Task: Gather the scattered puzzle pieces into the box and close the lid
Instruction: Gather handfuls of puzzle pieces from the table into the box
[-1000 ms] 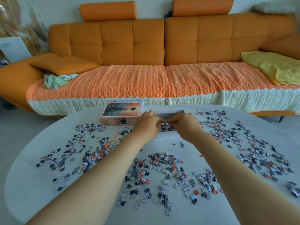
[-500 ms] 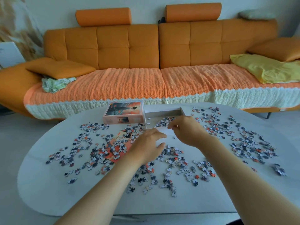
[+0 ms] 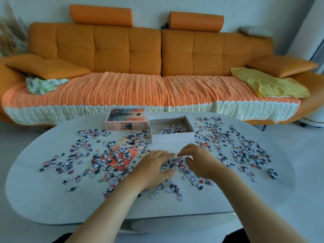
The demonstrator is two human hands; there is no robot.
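— Where are the person's hands?
— Mid-tabletop [image 3: 52, 199]. The left hand [image 3: 154, 170] lies flat with loose fingers on a heap of puzzle pieces [image 3: 175, 163]. The right hand [image 3: 201, 162] arches over the heap; whether it grasps any cannot be told.
— And the box?
— The box [image 3: 172, 138] sits open near the far edge, with some pieces inside. Its lid [image 3: 126, 120] is just beside it, to the left.

Box [image 3: 172, 138]: shallow, white, open, upright at the far side of the tabletop [image 3: 43, 199], a small heap of pieces inside.
Lid [image 3: 126, 120]: picture-printed, lay just left of the box.
Puzzle pieces [image 3: 233, 146]: grey, white and orange, were scattered in loose patches across the tabletop.
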